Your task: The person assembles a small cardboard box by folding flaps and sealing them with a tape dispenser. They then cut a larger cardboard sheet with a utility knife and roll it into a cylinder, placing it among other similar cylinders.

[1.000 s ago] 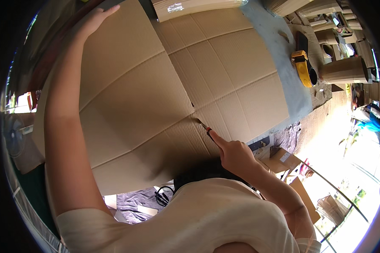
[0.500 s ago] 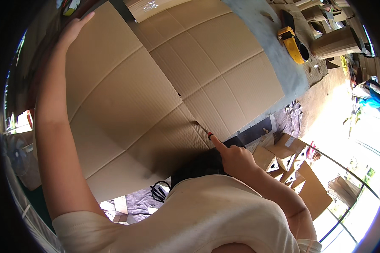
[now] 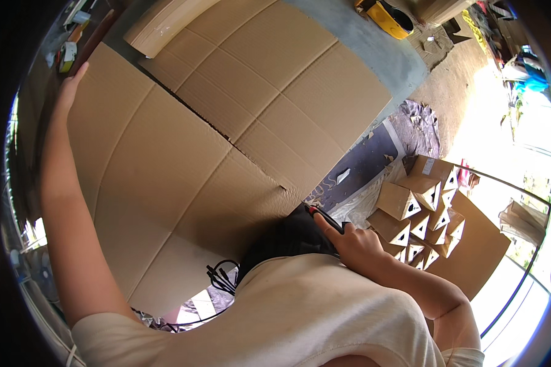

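A large brown cardboard sheet [image 3: 147,159] lies before me, with a second cardboard panel [image 3: 281,79] on its right. A dark slit parts them at the far end and narrows to a thin line toward me, with a small raised tear near its close end. My right hand [image 3: 358,244] is closed round a utility knife [image 3: 327,219] with a red and black handle, index finger stretched along it. The knife's tip is at the cardboard's near edge, by my dark clothing. My left hand [image 3: 73,85] rests at the sheet's far left edge, fingers extended.
A brown tape-covered roll [image 3: 165,27] lies at the far end. Upper right is a yellow and black tool [image 3: 389,18] on a grey surface [image 3: 404,64]. Several folded cardboard boxes [image 3: 416,202] are stacked at right, beside a flat cardboard piece [image 3: 477,244]. Black cables [image 3: 222,276] hang near my waist.
The knife has moved along the line toward me, from within the cardboard to its near edge. The slit looks wider at the far end. The view has shifted; my left hand stays at the sheet's edge.
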### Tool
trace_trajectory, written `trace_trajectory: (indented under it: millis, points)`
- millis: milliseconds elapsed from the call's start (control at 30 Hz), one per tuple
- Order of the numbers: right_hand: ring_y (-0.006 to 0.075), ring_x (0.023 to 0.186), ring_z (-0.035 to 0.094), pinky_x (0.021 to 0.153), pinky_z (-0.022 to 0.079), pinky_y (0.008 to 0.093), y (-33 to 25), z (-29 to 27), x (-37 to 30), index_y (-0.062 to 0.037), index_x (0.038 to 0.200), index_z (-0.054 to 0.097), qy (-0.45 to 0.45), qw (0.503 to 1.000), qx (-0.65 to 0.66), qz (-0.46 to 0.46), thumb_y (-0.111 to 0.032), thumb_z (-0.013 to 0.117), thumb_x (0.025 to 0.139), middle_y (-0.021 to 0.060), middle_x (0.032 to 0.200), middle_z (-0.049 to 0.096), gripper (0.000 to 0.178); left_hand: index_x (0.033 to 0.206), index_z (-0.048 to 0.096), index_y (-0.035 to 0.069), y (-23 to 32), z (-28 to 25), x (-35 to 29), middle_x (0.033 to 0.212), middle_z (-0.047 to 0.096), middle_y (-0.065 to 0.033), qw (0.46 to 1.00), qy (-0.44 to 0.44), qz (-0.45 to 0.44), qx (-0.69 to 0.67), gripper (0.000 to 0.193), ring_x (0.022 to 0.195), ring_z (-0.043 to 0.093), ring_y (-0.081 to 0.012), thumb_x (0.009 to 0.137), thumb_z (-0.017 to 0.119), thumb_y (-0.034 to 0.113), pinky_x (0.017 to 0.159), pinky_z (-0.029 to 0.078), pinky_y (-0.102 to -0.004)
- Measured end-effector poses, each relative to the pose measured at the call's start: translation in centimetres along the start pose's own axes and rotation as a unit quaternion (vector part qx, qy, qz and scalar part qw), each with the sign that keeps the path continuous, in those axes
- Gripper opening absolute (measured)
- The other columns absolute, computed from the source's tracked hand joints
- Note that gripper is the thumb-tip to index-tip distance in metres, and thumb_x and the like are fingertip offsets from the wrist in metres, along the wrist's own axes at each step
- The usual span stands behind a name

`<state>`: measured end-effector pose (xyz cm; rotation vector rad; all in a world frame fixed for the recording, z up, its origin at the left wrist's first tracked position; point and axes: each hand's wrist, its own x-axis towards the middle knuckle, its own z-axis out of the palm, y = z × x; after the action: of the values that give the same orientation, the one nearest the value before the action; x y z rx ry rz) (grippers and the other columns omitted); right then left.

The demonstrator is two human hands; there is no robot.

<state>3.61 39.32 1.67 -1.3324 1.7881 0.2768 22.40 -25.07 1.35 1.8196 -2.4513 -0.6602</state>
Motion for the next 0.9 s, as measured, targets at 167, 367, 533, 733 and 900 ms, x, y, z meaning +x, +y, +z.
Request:
trace_trajectory:
  millis: [167,367,533,733,900]
  points:
    - [0.0241,0.064,0.063,0.049,0.05,0.0352,1.5,2.8,-2.4,-0.0196,0.141,0.02,-0.153,0.982,-0.066,0.086,-0.01,0.048,0.081,0.0169,0.081,0.06,0.067,0.117,0.049,-0.009,-0.7,-0.2,-0.3,0.119,0.052,-0.0206,0.999,-0.009,0.005,0.034,0.086,0.116,0.045,-0.0255,0.074,0.051,0.065,0.098,0.031,-0.0306]
    - [0.0263,0.071,0.064,0.054,0.051,0.0329,7.5,3.8,-7.7,-0.0127,0.134,0.035,0.307,0.92,0.033,0.241,-0.003,0.055,0.08,0.0164,0.095,0.062,0.058,0.111,0.056,-0.005,-3.0,-1.4,-2.3,0.106,0.059,-0.0144,0.998,0.029,0.017,-0.057,0.076,0.099,0.053,-0.0207,0.079,0.048,0.063,0.089,0.037,-0.0287]
    - [0.0221,0.072,0.057,0.057,0.049,0.0316,6.9,-1.0,6.5,-0.0121,0.132,0.037,0.493,0.854,-0.088,0.14,-0.006,0.057,0.073,0.0063,0.081,0.05,0.063,0.109,0.057,-0.006,-3.1,-2.2,-1.2,0.103,0.061,-0.0138,0.996,0.043,0.054,-0.052,0.074,0.096,0.056,-0.0221,0.081,0.046,0.062,0.086,0.039,-0.0294]
    - [0.0359,0.127,0.027,0.105,0.021,0.0457,3.2,-6.1,19.3,-0.0141,0.133,0.037,0.523,0.852,-0.016,0.035,-0.038,0.056,0.081,0.0175,0.134,0.034,0.06,0.098,0.061,-0.003,-0.3,1.0,-3.0,0.094,0.061,-0.0223,0.991,0.099,0.07,0.056,0.072,0.093,0.057,-0.0354,0.082,0.039,0.063,0.08,0.042,-0.0374]
    - [0.028,0.131,0.024,0.108,0.018,0.0423,2.1,-3.1,23.8,-0.0191,0.135,0.034,0.403,0.914,-0.024,-0.037,-0.038,0.053,0.082,0.0132,0.142,0.026,0.06,0.087,0.062,-0.002,-5.2,4.1,-2.6,0.084,0.06,-0.0227,0.992,0.12,0.013,0.031,0.068,0.082,0.057,-0.0377,0.084,0.037,0.062,0.069,0.043,-0.039]
